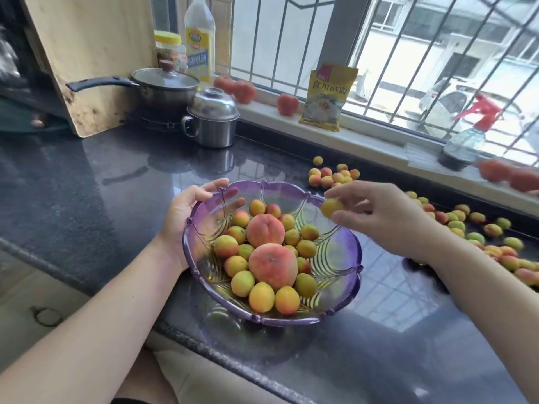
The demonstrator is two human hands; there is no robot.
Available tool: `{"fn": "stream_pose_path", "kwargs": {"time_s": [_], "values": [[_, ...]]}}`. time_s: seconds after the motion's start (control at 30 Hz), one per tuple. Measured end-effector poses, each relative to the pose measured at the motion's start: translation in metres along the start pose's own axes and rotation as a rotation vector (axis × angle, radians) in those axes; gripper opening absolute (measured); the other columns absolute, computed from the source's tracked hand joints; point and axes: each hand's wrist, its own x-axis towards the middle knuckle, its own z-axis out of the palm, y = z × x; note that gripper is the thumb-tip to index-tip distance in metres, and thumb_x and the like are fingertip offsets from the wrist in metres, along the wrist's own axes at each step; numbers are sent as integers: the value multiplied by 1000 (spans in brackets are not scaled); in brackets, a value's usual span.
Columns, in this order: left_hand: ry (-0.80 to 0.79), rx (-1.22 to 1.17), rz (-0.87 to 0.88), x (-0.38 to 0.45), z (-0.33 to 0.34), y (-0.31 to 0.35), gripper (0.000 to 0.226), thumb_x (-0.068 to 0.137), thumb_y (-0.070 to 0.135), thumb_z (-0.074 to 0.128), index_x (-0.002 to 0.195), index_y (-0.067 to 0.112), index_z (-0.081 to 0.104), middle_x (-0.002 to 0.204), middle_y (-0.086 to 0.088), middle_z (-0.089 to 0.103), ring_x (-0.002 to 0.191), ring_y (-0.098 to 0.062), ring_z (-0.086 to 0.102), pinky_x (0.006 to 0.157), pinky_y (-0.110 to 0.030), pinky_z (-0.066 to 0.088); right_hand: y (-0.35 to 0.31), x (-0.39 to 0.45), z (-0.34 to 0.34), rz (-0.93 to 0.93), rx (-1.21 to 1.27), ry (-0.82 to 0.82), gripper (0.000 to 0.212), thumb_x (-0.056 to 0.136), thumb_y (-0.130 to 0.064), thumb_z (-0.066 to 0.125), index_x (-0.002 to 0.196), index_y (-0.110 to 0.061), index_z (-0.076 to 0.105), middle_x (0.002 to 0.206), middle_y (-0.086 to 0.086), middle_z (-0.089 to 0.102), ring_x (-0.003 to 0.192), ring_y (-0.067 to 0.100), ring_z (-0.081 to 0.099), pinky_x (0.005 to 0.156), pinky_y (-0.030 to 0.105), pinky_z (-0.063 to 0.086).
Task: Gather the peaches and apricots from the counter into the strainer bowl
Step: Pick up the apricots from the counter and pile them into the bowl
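A clear purple strainer bowl [345, 258] sits tilted on the dark counter, holding two peaches [272, 265] and several apricots. My left hand [186, 211] grips the bowl's far-left rim, thumb outside and fingers seen through the plastic. My right hand [385, 214] hovers over the bowl's right rim and pinches a yellow apricot [331, 207] in its fingertips. More apricots lie loose on the counter: a small cluster [331, 176] behind the bowl and a long scatter [478, 231] to the right.
A lidded saucepan [164, 87] and a steel lidded pot [213, 118] stand at the back left beside a wooden board [87, 53]. On the windowsill are tomatoes [287, 104], a yellow packet [326, 97], an oil bottle [199, 36] and a spray bottle [466, 138].
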Motion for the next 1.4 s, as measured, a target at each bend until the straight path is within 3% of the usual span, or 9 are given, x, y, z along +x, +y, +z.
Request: {"fn": "stream_pose_path", "kwargs": {"time_s": [0.1,0.27,0.73,0.87,0.97,1.07,1.2,1.33,1.4], "values": [[13,4,1,-1,-1,1,35,98,16,42,123,9,65,127,-17,68,123,-39,65,120,-60,41,-20,-17,13,-30,-354,-217,28,90,-37,73,115,-36,61,102,-19,61,97,2,55,85,21,49],[21,-6,-6,-2,1,1,35,96,16,45,123,9,66,123,-17,70,123,-40,65,117,-59,44,-27,-11,31,-26,-715,-285,16,92,-28,64,107,-28,61,100,-6,64,96,18,54,90,37,45],[-13,-34,-4,-5,7,3,50,79,18,55,126,7,61,121,-17,68,118,-38,66,106,-51,53,-21,-1,38,27,-660,-354,19,91,-34,65,108,-31,58,100,-12,65,94,14,58,95,39,46],[-21,-21,-3,-4,7,3,48,79,19,54,125,7,61,123,-18,67,118,-38,65,107,-52,53,-15,6,17,62,-379,-134,15,93,-33,68,107,-28,66,94,-15,65,86,7,61,80,29,55],[-20,-29,9,-3,6,2,50,78,18,54,125,5,62,126,-19,66,120,-40,64,113,-54,48,12,23,6,107,-215,155,8,94,-23,66,95,-27,73,89,-9,69,86,15,64,80,38,55],[-9,-28,11,-2,6,2,51,78,19,53,125,4,63,126,-20,67,120,-40,65,112,-54,49,49,44,9,219,-50,248,10,91,-21,68,93,-28,75,87,-7,73,85,20,68,82,43,57],[-3,-20,12,-3,9,3,52,76,17,53,125,4,63,126,-20,66,119,-40,66,115,-54,48,87,70,27,270,-200,253,17,95,-18,61,102,-25,75,101,2,74,94,24,67,84,42,56],[16,-34,5,-1,11,3,45,83,13,48,123,3,63,125,-20,67,119,-40,66,112,-52,50,96,102,45,89,-430,237,19,96,-11,58,105,-13,75,105,10,65,102,33,57,86,43,48],[31,-36,9,0,11,2,39,92,10,41,122,2,64,126,-22,67,119,-41,66,114,-53,48,96,121,52,9,-504,202,25,98,-11,57,116,-21,72,109,8,57,106,33,52,84,37,42]]}}
